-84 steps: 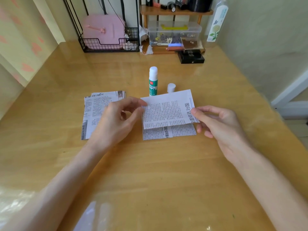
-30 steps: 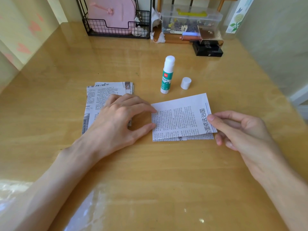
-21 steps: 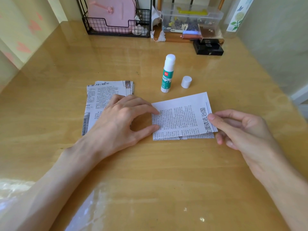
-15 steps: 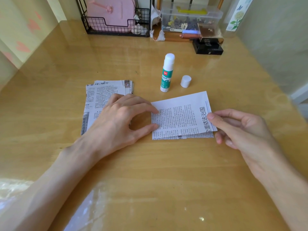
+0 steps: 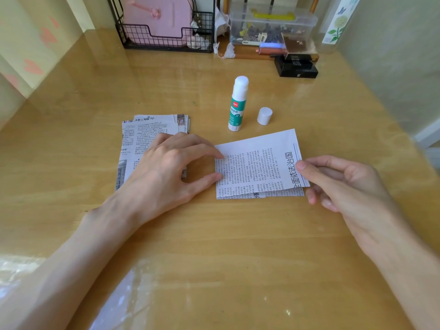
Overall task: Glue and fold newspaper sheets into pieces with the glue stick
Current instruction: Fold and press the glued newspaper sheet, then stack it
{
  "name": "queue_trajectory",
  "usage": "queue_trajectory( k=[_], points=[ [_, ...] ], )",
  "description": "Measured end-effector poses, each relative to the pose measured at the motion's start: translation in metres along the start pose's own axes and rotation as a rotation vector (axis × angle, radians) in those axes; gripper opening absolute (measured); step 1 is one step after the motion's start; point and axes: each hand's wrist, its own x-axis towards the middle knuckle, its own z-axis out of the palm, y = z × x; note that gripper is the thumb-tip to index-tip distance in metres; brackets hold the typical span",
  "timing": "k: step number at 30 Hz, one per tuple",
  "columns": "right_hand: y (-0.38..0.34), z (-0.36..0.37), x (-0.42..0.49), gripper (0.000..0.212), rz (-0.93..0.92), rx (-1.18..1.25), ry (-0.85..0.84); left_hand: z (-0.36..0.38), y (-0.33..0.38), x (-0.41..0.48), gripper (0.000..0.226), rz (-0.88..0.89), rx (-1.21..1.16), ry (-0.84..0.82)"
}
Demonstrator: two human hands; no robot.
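A folded newspaper sheet point(image 5: 258, 165) lies on the wooden table point(image 5: 214, 246), its top flap laid down over the lower layer, a thin strip of which shows along the near edge. My left hand point(image 5: 171, 172) presses its left edge with index fingertip and thumb. My right hand point(image 5: 342, 184) pinches the sheet's right edge between thumb and fingers. Behind the sheet a white and green glue stick point(image 5: 238, 103) stands upright with its glue exposed. Its white cap point(image 5: 264, 116) sits just to the right. A stack of newspaper pieces point(image 5: 142, 139) lies partly under my left hand.
A black wire basket point(image 5: 164, 41) holding a pink object stands at the back. Right of it are a clear plastic box point(image 5: 271, 27) of small items on a wooden shelf, a black box point(image 5: 296, 67) and a bottle point(image 5: 338, 22). A wall runs along the right.
The raised top flap has come down flat onto the lower layer since 2.8 s ago. Over the last second both hands and the sheet have stayed almost still.
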Motion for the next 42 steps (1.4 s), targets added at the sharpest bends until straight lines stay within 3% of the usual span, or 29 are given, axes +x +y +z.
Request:
queue_trajectory(
  k=[10, 20, 42],
  points=[
    [-0.0021, 0.0014, -0.0004, 0.009, 0.009, -0.018, 0.009, -0.0025, -0.0017, -0.0013, 0.027, -0.183, 0.07, 0.115],
    [-0.0008, -0.0022, 0.0002, 0.022, 0.032, 0.018, 0.009, -0.0034, -0.0004, -0.0012, 0.03, -0.168, 0.069, 0.071],
    [-0.0028, 0.0021, -0.0008, 0.011, 0.006, -0.011, 0.005, -0.003, 0.0014, -0.0004, 0.031, -0.152, 0.085, 0.062]
  ],
)
